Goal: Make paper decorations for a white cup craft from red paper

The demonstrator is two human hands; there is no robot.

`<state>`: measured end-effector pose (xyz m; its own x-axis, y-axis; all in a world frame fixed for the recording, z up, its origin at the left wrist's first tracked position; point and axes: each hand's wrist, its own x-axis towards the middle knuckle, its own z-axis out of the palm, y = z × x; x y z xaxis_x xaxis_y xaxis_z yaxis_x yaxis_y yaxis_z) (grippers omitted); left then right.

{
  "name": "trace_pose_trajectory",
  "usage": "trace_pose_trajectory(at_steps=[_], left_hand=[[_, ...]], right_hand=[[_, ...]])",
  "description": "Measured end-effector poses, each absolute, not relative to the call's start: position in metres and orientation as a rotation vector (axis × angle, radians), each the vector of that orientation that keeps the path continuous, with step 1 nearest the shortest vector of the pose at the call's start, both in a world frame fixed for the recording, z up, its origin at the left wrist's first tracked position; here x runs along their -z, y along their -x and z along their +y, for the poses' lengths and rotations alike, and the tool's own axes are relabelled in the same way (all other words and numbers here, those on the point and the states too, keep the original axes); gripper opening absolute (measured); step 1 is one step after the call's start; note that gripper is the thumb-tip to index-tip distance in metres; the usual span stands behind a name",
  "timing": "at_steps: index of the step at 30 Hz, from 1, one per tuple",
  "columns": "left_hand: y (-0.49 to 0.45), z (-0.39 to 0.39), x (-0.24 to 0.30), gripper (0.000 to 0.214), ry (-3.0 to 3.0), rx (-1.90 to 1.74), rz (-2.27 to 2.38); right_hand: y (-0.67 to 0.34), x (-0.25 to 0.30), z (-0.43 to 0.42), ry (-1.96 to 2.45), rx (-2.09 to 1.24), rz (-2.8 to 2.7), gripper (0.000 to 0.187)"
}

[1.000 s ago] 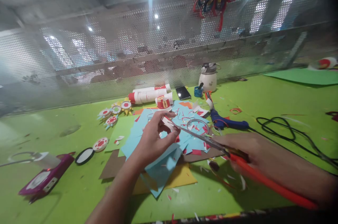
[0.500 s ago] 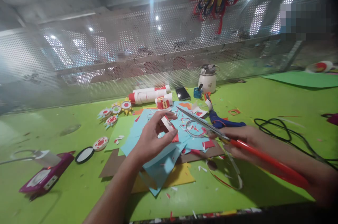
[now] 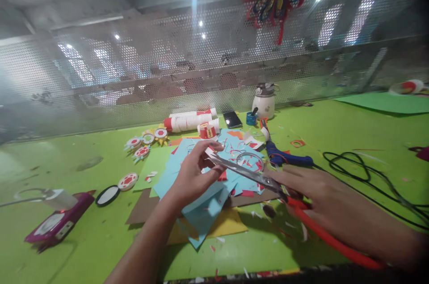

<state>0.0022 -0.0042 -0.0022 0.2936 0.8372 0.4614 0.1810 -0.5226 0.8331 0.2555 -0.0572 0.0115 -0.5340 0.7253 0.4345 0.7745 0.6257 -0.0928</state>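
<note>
My left hand (image 3: 194, 174) pinches a small white and red paper piece (image 3: 210, 152) between thumb and fingers, above a pile of blue paper (image 3: 204, 199). My right hand (image 3: 311, 190) is closed around red-handled scissors (image 3: 248, 171), which point to the left. The tips of the blades are at the white piece; whether they have cut into it I cannot tell. Red and white paper scraps lie on the blue sheets beneath the blades. Just beyond my right hand lies a blue glue gun (image 3: 284, 155).
White tubes (image 3: 192, 122), a phone (image 3: 232, 119), a small blue pot (image 3: 251, 118) and a white bottle (image 3: 263, 102) stand or lie at the back. Round paper flowers (image 3: 141, 152) and a purple power strip (image 3: 60, 226) are on the left. A black cable (image 3: 362, 172) loops at the right.
My right hand has brought the scissors left and down, so the blade tips now meet the white and red piece. My left hand has stayed nearly still.
</note>
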Motion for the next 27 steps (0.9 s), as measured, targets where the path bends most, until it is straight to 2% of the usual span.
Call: trace_pose_trajectory(at_steps=[8, 15, 20, 24, 27], left_hand=[[-0.002, -0.003, 0.004, 0.037, -1.869, -1.283, 0.901], [-0.002, -0.001, 0.007, 0.035, -1.849, -1.343, 0.89], [-0.003, -0.003, 0.005, 0.038, -1.759, -1.349, 0.855], [-0.004, -0.003, 0.003, 0.039, -1.642, -1.345, 0.839], [-0.003, -0.001, 0.003, 0.038, -1.554, -1.387, 0.81]], right_hand=[[-0.26, -0.008, -0.057, 1.258, 0.211, -2.49, 0.037], [-0.268, -0.004, -0.056, 1.343, 0.131, -2.456, 0.043], [-0.269, -0.006, -0.052, 1.37, -0.187, -2.307, 0.039], [-0.264, -0.008, -0.041, 1.335, -0.446, -2.197, 0.043], [-0.261, -0.003, -0.026, 1.393, -0.493, -2.161, 0.04]])
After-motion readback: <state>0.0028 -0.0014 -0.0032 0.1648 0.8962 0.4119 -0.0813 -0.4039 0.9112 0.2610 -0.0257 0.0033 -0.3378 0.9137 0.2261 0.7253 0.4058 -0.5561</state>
